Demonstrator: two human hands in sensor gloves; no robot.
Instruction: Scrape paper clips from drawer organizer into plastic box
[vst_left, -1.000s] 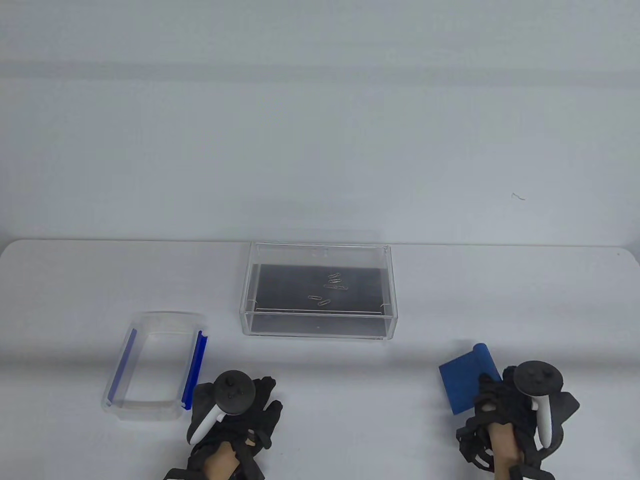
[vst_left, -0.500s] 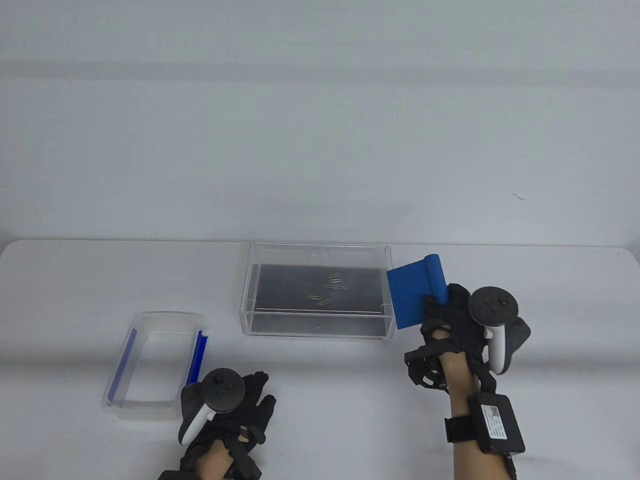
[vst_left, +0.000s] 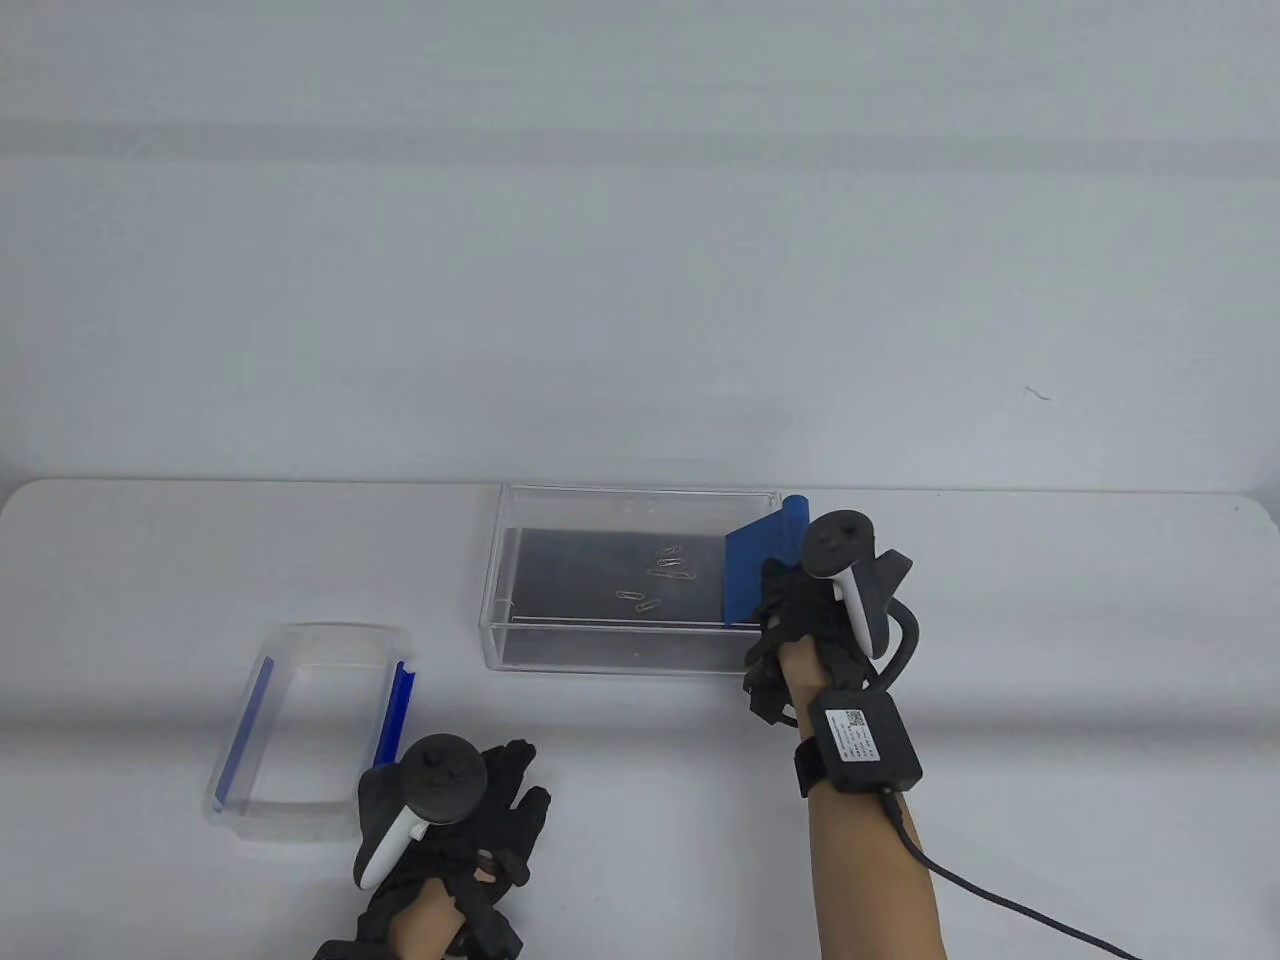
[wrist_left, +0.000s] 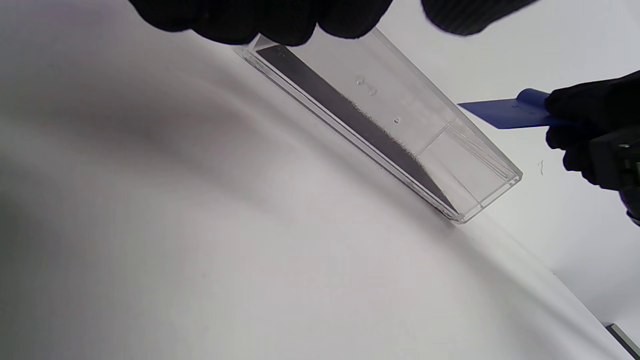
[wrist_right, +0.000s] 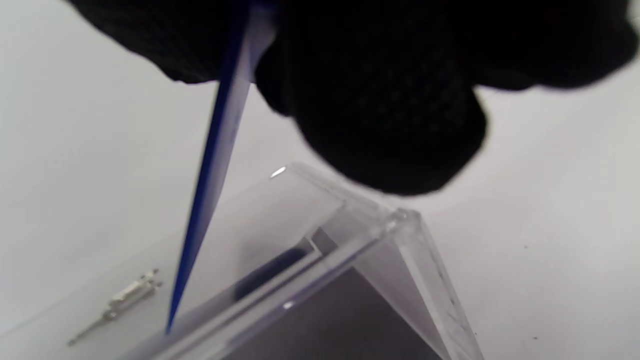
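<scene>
A clear drawer organizer (vst_left: 500, 560) with a dark floor stands mid-table and holds several paper clips (vst_left: 660, 580). My right hand (vst_left: 800, 610) grips a blue scraper (vst_left: 755, 570) and holds its blade over the organizer's right end, tilted down into it. In the right wrist view the blade (wrist_right: 215, 165) points down inside the organizer wall (wrist_right: 400, 250), right of the clips (wrist_right: 120, 300). A clear plastic box (vst_left: 300, 730) with blue side clips stands at the left front. My left hand (vst_left: 470, 800) rests flat on the table just right of the box, fingers spread.
The organizer also shows in the left wrist view (wrist_left: 400, 140), with the scraper (wrist_left: 505, 112) and right hand beyond it. A cable (vst_left: 1000, 900) runs from my right wrist unit toward the front right. The table's far edge runs behind the organizer.
My right hand lifted the scraper from the front right of the table and carried it left to the organizer's right end, tilting the blade in. My left hand shifted slightly left.
</scene>
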